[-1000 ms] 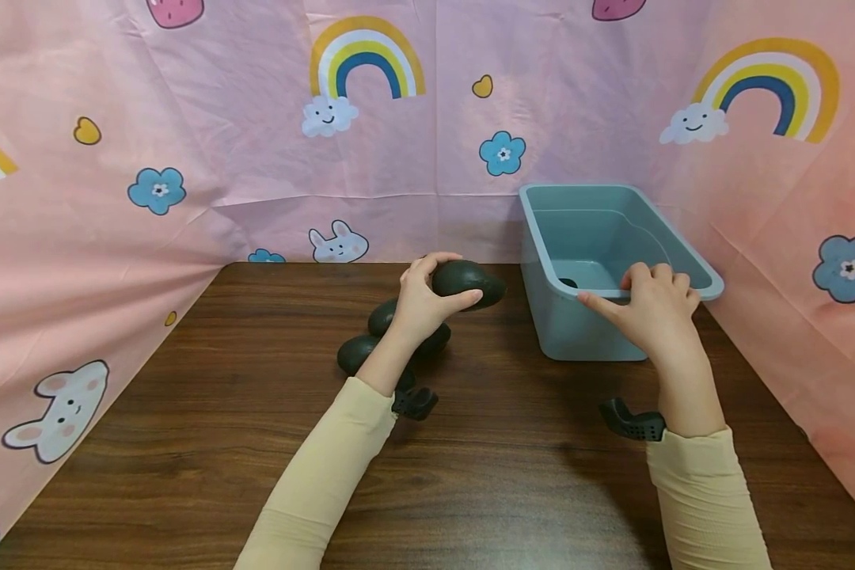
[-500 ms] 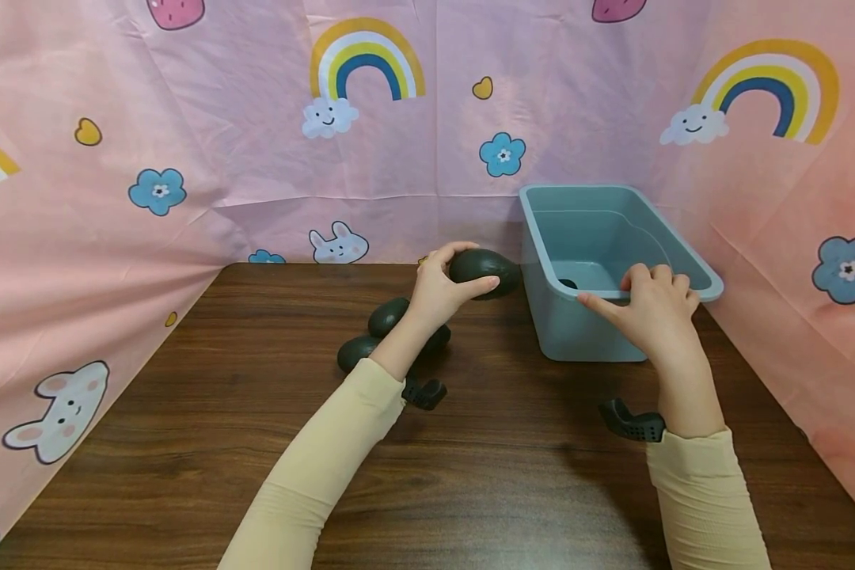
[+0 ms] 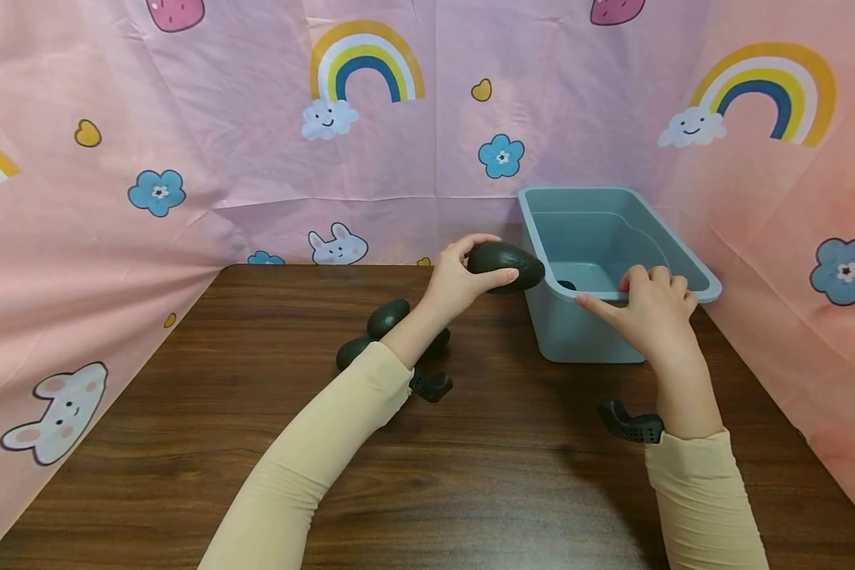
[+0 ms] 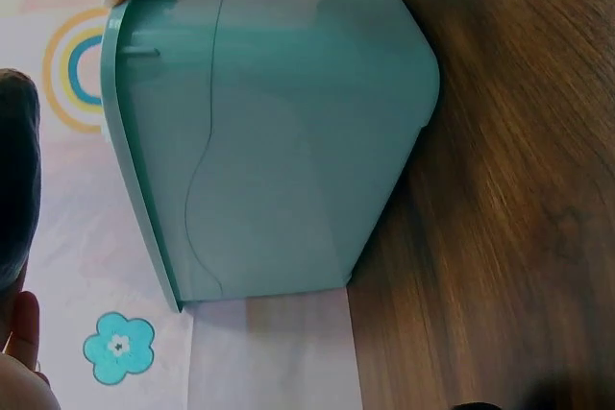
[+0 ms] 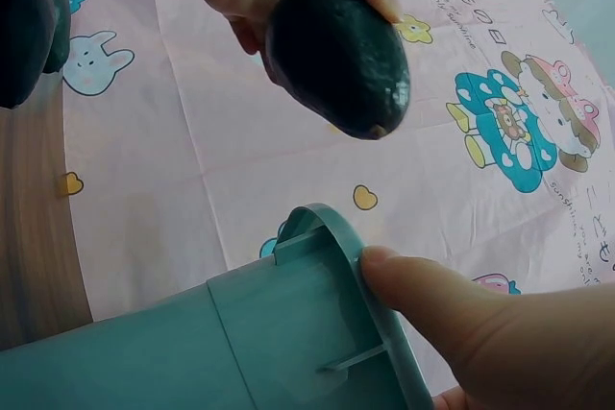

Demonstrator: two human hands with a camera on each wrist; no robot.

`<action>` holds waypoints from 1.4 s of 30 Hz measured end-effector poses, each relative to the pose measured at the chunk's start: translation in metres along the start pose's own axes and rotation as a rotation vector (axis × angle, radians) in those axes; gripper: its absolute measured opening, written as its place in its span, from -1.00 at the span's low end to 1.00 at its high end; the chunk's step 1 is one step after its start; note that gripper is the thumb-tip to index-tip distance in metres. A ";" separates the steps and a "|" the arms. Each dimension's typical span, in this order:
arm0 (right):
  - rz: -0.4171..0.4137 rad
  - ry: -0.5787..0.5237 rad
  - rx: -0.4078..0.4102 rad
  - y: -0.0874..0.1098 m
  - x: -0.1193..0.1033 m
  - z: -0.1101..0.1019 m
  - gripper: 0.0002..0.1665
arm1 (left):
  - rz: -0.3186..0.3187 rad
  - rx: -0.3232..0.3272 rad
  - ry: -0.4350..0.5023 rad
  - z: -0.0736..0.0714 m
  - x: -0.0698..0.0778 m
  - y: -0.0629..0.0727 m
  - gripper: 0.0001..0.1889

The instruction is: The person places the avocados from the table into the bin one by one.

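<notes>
My left hand [image 3: 453, 286] holds a dark green avocado [image 3: 507, 266] between thumb and fingers, raised above the table at the left rim of a blue-green plastic bin [image 3: 577, 332]. In the right wrist view the same avocado [image 5: 338, 60] hangs apart from the bin's rim. The bin's near rim is gripped by my right hand [image 3: 659, 317], its thumb [image 5: 432, 304] pressed on the edge. Left of the bin, several avocados lie on the table, one avocado [image 3: 388, 318] in front of the fabric; my left arm partly hides them. Inside the bin, a small dark shape [image 3: 567, 285] shows.
The brown wooden table [image 3: 185, 443] carries everything. Patterned pink fabric [image 3: 427, 142] walls it in at the back and sides. Each wrist wears a black strap piece, such as the right one [image 3: 630, 423].
My left hand has carried the avocado rightward and slightly up, from above the pile to the bin's left rim. My right hand stays on the bin's rim.
</notes>
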State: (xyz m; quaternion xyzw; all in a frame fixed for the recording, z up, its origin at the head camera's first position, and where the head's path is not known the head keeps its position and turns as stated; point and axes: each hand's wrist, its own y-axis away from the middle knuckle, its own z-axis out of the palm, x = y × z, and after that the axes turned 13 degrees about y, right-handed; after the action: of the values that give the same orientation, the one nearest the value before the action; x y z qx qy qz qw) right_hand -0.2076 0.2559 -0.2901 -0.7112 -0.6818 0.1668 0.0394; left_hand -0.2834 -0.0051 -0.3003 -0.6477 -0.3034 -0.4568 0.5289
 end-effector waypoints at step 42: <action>0.001 0.008 -0.004 0.001 -0.003 -0.003 -0.05 | -0.086 -0.080 -0.032 0.054 0.010 -0.033 -0.44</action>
State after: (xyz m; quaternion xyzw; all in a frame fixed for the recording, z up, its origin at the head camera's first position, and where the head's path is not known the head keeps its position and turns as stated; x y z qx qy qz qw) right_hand -0.2056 0.2536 -0.2870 -0.7123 -0.6816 0.1625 0.0404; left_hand -0.2938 0.0541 -0.2785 -0.6619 -0.3209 -0.4806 0.4774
